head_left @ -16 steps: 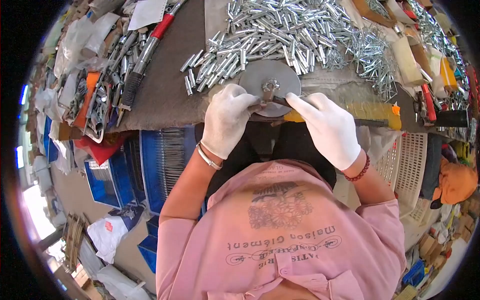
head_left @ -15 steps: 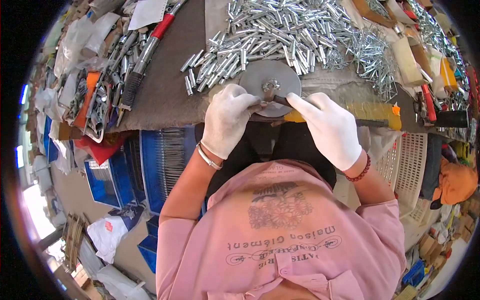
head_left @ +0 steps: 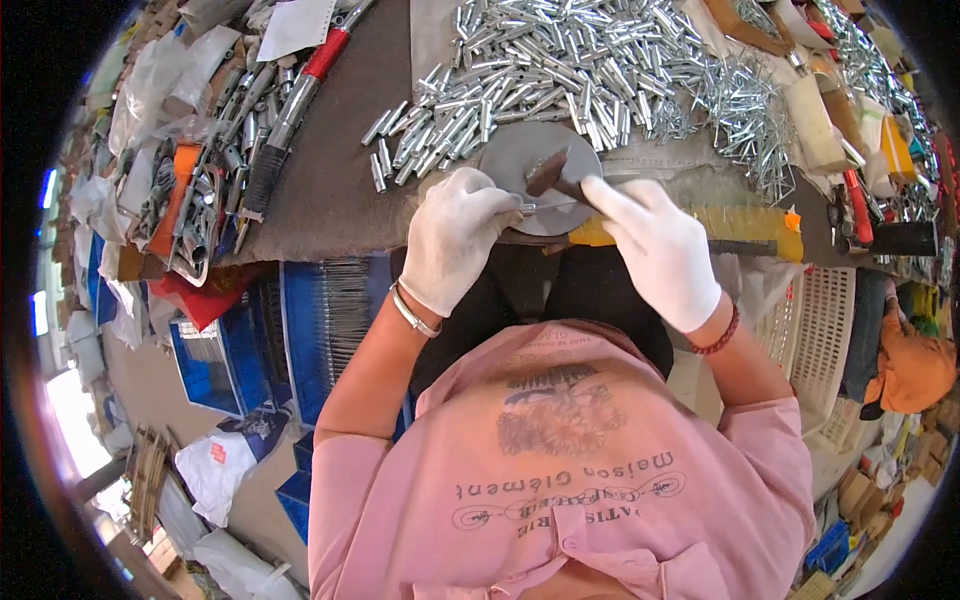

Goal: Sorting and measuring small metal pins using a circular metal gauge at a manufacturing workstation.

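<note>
Small slender silver metal piece (head_left: 527, 209) over near part of flat round grey metal disc (head_left: 508, 165), pinched by thumb and fingers of white-gloved left hand (head_left: 450, 240). White-gloved right hand (head_left: 655, 250) gripping dark brown hammer (head_left: 547, 173), head above disc, partly blocking it. Apparently mid-work on one piece; finished ones not distinguishable. Beyond: heap of short silver metal tubes (head_left: 560, 75) crowding disc's far side; tangled thin silver pins (head_left: 755, 110) rightward. Plenty seemingly left.

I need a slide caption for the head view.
Gloved left hand pinches a small metal part at a grey disc; gloved right hand grips a dark hammer-like tool.
</note>
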### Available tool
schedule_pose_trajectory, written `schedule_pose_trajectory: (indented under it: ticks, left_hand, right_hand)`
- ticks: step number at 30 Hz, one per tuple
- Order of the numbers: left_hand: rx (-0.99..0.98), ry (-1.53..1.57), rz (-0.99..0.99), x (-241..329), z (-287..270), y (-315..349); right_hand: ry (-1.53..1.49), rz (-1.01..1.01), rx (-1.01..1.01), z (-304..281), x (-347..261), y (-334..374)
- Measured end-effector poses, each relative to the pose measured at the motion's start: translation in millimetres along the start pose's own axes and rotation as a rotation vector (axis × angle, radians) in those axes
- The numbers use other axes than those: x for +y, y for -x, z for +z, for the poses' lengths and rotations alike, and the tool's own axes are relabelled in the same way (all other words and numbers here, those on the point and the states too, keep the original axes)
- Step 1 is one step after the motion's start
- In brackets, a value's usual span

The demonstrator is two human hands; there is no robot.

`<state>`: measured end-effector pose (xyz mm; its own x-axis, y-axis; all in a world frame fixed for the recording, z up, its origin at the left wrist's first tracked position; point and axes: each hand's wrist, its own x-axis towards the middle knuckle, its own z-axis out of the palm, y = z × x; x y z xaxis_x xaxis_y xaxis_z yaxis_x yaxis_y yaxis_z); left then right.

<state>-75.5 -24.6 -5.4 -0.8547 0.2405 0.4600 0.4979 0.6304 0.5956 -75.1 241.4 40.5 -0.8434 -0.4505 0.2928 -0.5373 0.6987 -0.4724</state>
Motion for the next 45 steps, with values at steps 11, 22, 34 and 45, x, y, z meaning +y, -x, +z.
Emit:
schedule_pose_trajectory:
  ticks: [11,22,34,45]
  left_hand:
    - [-0.023,0.142,-0.077,-6.0,0.1,8.5]
    - [0.058,0.494,-0.769,56.8,15.3,40.1]
    - [0.378,0.777,-0.932,47.4,-37.1,58.0]
    - [1.037,0.459,-1.372,-174.3,-60.0,268.5]
  right_hand:
    - [0.138,-0.008,-0.073,21.5,-7.1,0.1]
    - [-0.807,0.681,-0.588,26.0,-28.5,17.4]
    - [-0.703,0.408,-0.307,31.0,-41.9,8.5]
    - [-0.723,0.422,-0.011,50.5,5.8,-1.8]
